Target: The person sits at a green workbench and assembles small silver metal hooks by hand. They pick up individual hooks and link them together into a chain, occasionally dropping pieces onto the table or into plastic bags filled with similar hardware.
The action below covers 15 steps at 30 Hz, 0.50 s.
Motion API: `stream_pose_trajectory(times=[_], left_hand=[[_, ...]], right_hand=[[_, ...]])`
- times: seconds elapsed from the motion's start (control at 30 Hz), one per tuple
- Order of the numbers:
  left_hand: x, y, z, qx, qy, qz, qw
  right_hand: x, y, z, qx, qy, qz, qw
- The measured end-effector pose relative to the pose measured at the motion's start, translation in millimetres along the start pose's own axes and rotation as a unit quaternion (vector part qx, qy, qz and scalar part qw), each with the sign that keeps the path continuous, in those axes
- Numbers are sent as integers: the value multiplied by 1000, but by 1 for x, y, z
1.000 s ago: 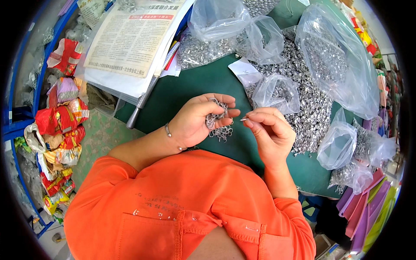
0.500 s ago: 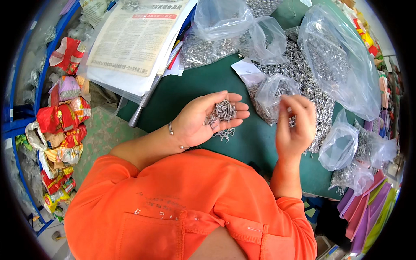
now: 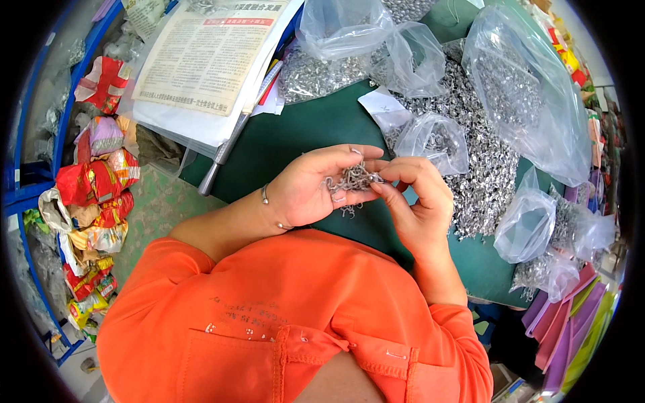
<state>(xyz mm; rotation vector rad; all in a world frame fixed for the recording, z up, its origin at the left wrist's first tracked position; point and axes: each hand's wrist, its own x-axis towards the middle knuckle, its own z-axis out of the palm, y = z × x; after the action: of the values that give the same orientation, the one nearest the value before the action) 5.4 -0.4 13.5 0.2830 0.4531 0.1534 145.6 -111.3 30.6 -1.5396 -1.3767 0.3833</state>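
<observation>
A heap of small curved grey metal pieces, hook-like in shape, rests in the cupped palm of my left hand. My right hand has come up against the left fingers. Its thumb and forefinger pinch together at the edge of the heap, on what looks like one small metal piece. Below my left hand, a few more such pieces show on the green tabletop, partly hidden by the hand.
Clear plastic bags lie over a wide pile of shiny small metal parts to the right. A small open bag and white paper sit beside it. At left are a newspaper and a metal-edged clipboard.
My right hand has moved left from beside the parts pile to the heap in my left palm. The left fingers have curled in a little around the pieces.
</observation>
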Motion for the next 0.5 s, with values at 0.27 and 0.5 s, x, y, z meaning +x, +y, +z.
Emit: stream_pose_trajectory(times=[0.27, 0.5], left_hand=[[-3, 4, -8, 84, -41, -10, 996], [-2, 0, -10, 59, -9, 28, 998]], right_hand=[[-2, -1, -2, -10, 20, -6, 1000], [-2, 2, -5, -5, 3, 27, 1000]])
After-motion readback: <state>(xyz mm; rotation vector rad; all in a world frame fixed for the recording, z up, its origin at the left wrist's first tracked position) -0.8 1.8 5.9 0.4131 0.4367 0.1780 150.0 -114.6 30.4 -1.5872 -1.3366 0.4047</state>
